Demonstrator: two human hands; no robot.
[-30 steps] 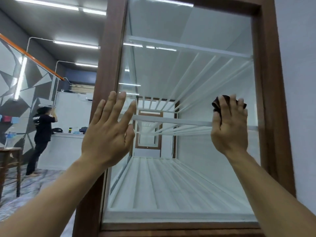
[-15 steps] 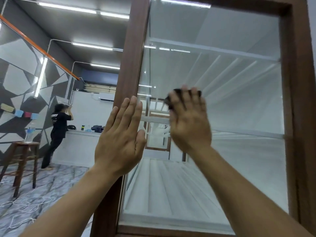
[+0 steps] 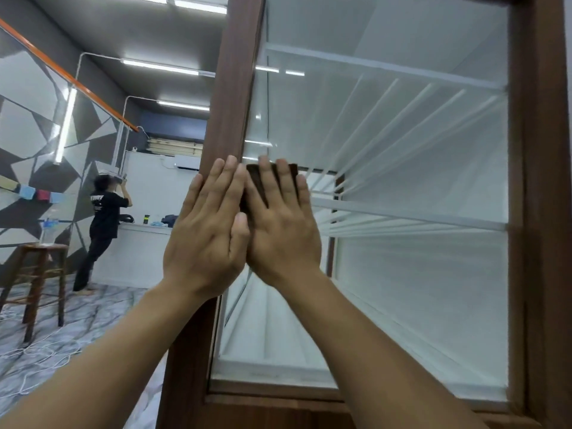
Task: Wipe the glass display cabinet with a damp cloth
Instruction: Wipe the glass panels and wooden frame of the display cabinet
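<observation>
Right hand (image 3: 282,233), fingers straight, presses cloth (image 3: 255,183) to glass (image 3: 408,283) beside the frame (image 3: 230,100); left hand (image 3: 204,239) flat, empty; ungripped cloth could slip.

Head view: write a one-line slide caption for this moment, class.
The right hand presses a dark cloth against the cabinet glass, beside the wooden frame where the left hand lies flat.

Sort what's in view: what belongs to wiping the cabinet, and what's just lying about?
Job: dark cloth, right hand pressing it, glass panel, wooden frame, left hand on it.
Lying about: stool, bottle on it, floor cables, counter clutter.
</observation>
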